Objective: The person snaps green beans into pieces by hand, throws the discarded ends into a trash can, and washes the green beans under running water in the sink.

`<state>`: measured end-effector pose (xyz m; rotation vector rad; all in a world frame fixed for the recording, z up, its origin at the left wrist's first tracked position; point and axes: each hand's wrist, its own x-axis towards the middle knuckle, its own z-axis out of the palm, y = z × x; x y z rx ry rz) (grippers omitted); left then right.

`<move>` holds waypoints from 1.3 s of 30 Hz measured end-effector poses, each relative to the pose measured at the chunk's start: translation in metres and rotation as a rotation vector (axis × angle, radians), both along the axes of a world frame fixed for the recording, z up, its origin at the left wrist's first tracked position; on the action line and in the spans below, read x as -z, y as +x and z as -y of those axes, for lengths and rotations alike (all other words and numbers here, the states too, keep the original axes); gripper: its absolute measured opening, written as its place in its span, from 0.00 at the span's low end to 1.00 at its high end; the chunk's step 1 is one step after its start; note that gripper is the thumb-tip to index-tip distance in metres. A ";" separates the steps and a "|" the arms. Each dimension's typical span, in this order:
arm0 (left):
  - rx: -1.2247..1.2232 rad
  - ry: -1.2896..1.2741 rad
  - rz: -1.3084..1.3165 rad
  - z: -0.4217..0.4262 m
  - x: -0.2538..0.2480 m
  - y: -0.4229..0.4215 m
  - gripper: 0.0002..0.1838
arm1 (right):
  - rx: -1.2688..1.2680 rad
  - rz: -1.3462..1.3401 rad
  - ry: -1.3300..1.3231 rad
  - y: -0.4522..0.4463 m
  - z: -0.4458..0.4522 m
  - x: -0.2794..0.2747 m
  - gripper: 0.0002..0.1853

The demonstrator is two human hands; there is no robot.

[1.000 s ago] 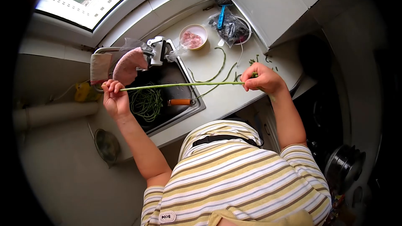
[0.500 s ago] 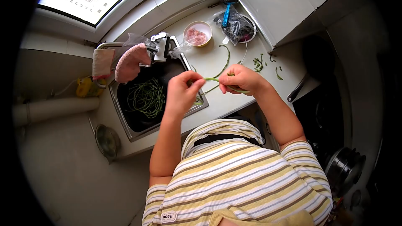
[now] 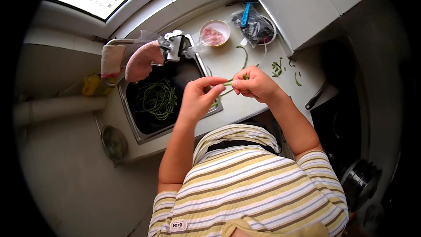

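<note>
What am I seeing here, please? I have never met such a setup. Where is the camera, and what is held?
There is no machine here: these are a person's bare hands, seen by a camera worn on the head, looking forward and down. The right hand holds a long green bean; the left hand has thumb and forefinger beside it, but how firm that grip is, I cannot tell. On the counter are a bowl, a dark plastic bag and short green bits. More beans lie in the sink.

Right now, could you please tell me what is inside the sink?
A tangle of green beans lies in the sink; anything beneath it or behind the left hand is hidden.
</note>
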<state>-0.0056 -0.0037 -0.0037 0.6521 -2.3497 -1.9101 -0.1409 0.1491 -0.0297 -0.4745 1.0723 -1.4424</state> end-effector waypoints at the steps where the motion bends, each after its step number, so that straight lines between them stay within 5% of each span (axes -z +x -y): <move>1: -0.014 -0.084 -0.068 -0.003 0.006 -0.001 0.06 | 0.015 -0.037 -0.003 0.005 0.006 -0.001 0.12; 5: -0.200 -0.146 -0.108 -0.014 0.017 0.002 0.05 | 0.177 -0.150 0.040 0.024 0.020 0.012 0.12; 10: -0.311 -0.215 -0.139 -0.012 0.030 0.009 0.06 | 0.475 0.318 0.036 0.052 0.037 0.033 0.12; 12: -0.329 -0.276 -0.121 -0.008 0.036 0.016 0.05 | 0.494 0.353 0.048 0.052 0.041 0.046 0.13; 14: -0.345 -0.278 -0.057 0.000 0.035 0.032 0.04 | 0.802 0.316 0.085 0.024 0.039 0.071 0.12; 22: -0.514 -0.846 0.106 0.150 0.096 0.106 0.05 | 0.658 0.282 0.186 -0.032 -0.038 0.119 0.07; 26: -0.416 -0.718 0.298 0.199 0.189 0.114 0.16 | 0.674 0.308 0.206 -0.018 -0.055 0.146 0.10; 28: -0.234 -1.231 0.247 0.183 0.204 0.089 0.19 | 0.675 0.381 0.216 -0.013 -0.059 0.158 0.17; 32: -0.042 -0.513 0.202 0.072 0.203 -0.005 0.09 | 0.749 0.471 0.219 -0.015 -0.068 0.171 0.24; 39: 0.052 -0.492 0.092 -0.065 0.240 -0.127 0.09 | 0.756 0.225 0.466 -0.020 -0.074 0.167 0.21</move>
